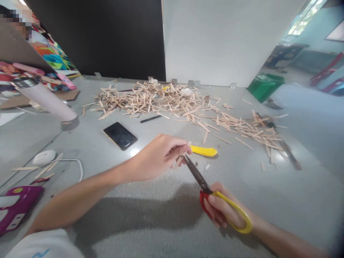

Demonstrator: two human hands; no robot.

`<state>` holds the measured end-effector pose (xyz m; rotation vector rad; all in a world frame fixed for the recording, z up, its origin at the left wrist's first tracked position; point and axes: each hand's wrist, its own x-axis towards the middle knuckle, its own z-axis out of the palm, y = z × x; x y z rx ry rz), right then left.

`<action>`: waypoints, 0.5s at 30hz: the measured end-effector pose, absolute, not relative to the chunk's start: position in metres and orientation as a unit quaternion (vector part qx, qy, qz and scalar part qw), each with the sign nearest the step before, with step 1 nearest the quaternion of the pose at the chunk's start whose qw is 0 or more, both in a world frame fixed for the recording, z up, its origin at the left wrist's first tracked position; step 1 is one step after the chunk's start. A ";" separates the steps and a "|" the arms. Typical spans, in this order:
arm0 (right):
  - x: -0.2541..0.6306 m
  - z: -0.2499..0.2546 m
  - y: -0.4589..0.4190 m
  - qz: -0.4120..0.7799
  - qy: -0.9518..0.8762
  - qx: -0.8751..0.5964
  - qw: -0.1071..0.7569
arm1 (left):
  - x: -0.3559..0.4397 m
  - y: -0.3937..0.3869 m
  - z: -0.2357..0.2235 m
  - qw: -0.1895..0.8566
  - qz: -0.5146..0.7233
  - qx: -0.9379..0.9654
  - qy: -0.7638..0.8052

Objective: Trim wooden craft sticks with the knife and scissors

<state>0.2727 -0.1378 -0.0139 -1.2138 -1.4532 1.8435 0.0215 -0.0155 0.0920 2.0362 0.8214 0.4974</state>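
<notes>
My right hand [221,208] grips a pair of scissors [197,173] with one red and one yellow handle loop. Their dark blades look closed or nearly so, and the tips reach the fingers of my left hand [163,154]. Thumb and fingers of that left hand pinch a small wooden craft stick [177,163], partly hidden by the fingers. Just beyond them a yellow box cutter [204,151] lies on the grey table [129,218]. A little white scrap [207,166] rests near the blades.
A long heap of craft sticks [145,98] spreads along the upright panels [204,39]. A phone [120,135] and black pen [151,119] lie before it. On the left are a pale tumbler [48,98], a white corded mouse [44,157] and a purple power strip [21,204].
</notes>
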 end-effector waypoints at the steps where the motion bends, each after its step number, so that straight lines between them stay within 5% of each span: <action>1: 0.272 -0.012 -0.137 0.678 -0.529 -0.451 0.241 | 0.021 -0.015 0.093 0.426 0.196 0.820 0.328; 15: 0.272 -0.016 -0.133 0.678 -0.521 -0.479 0.201 | 0.020 -0.010 0.094 0.406 0.152 0.838 0.330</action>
